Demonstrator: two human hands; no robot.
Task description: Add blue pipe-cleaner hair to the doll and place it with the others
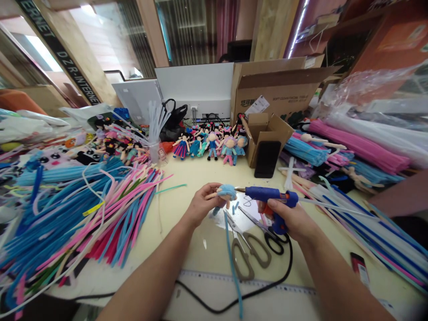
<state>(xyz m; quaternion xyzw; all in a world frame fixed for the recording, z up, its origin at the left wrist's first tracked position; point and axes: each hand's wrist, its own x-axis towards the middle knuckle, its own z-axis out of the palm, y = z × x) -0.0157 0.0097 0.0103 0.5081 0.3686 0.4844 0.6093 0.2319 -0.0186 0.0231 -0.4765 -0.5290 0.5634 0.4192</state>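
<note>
Past the tan-handled scissors [246,236], the closed right hand [294,218] grips a crosswise glue gun [262,193], nozzle leftward, seemingly touching the fuzzy blue piece [227,191] pinched in the left hand [202,203], before small dolls [212,145].

your left hand [204,201] covers part of the small light blue piece [227,191], whose finer shape is too small to tell. your right hand [292,219] hides some of the grip of the glue gun [264,193]. your left forearm [150,267] hides a stretch of the black cord [234,303]. the plastic wrapping [368,96] at right is blurred, and the left edge cuts off your pile of fuzzy stems [67,214].
</note>
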